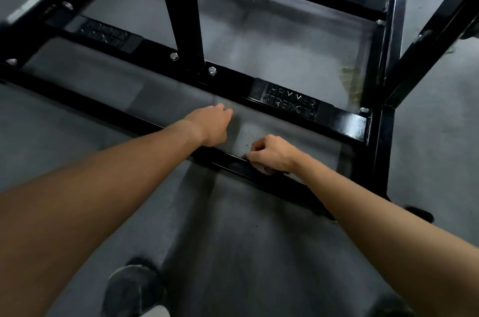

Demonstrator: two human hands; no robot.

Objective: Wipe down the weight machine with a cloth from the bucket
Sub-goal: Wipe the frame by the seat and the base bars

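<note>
At the near left, a dark shoe (132, 288) stands on the grey floor (233, 239). The black steel frame of the weight machine (350, 127) fills the far half of the scene, and two of its low bars run from the far left toward the near right. The far bar carries a plate with raised letters (103, 36) at the left, then two silver bolts (174, 56) at the foot of an upright post (178, 5). The left hand (210, 125) reaches past the near bar (223, 160) and is over the floor between the two bars, with its fingers curled under. The picture is blurred there, so one cannot tell if it holds anything. The right hand (269, 153) rests on the near bar, just to the right of the left hand. Its fingers are bent and the thumb is close to them, as in a pinch. A small pale bit shows under this hand, but whether it is a cloth cannot be told. Farther right, a second lettered plate (290, 105) lies on the far bar, and a black corner post (381, 148) closes the frame.
</note>
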